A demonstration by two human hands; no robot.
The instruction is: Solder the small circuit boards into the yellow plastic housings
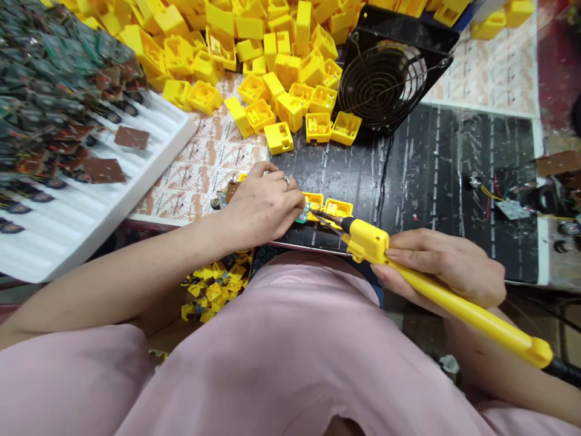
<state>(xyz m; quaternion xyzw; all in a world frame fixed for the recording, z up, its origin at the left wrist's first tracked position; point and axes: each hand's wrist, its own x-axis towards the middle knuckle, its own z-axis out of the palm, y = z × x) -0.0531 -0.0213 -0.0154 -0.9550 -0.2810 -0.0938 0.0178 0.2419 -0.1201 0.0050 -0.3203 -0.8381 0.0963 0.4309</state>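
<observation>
At lower right, the right hand (pixel 447 266) clamps its fingers on the soldering iron (pixel 436 291); a slip could burn the left hand (pixel 267 203), whose fingers' grip is hidden.

A yellow plastic soldering tool with a long tubular handle (pixel 436 292) lies in the right hand (pixel 449 266), slanting so that its slim dark metal tip points at a small green circuit board (pixel 301 215). That board sits at the fingertips of the left hand (pixel 267 203), which hide much of it. Close by, two open-topped yellow plastic box housings, a left one (pixel 315 198) partly covered and a right one (pixel 339 208), sit side by side near the front edge of the black counter (pixel 408 181).
</observation>
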